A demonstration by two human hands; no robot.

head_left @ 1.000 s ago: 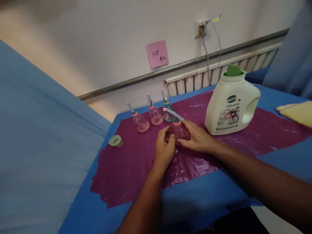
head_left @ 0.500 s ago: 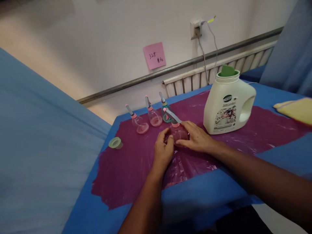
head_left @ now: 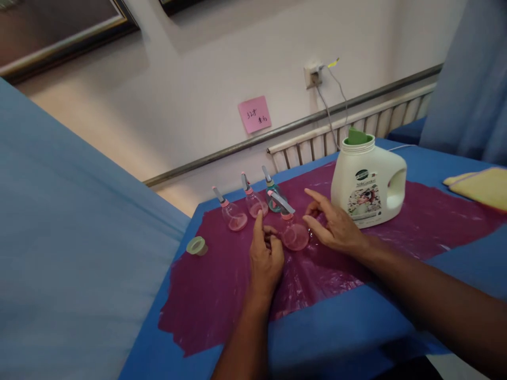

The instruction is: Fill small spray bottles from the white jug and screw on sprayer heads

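A clear spray bottle with a pink collar and grey trigger head stands upright between my hands, some pinkish liquid or tint showing inside. My left hand is at its left side, index finger raised and the other fingers curled, holding nothing. To the right of the bottle, my right hand hovers apart from it with thumb and index finger spread. Behind stand two more clear spray bottles with pink collars, the left one and the middle one, plus a teal spray bottle.
A large cream detergent jug with a green cap piece in its mouth stands at right. A pale green cap lies at left. Purple plastic sheeting covers part of the blue table. A yellow cloth lies far right; a blue curtain hangs left.
Both hands have come off the spray bottle, which stays standing on the purple sheet. My right hand has moved away to the right, its fingers spreading. The camera view has tilted upward.
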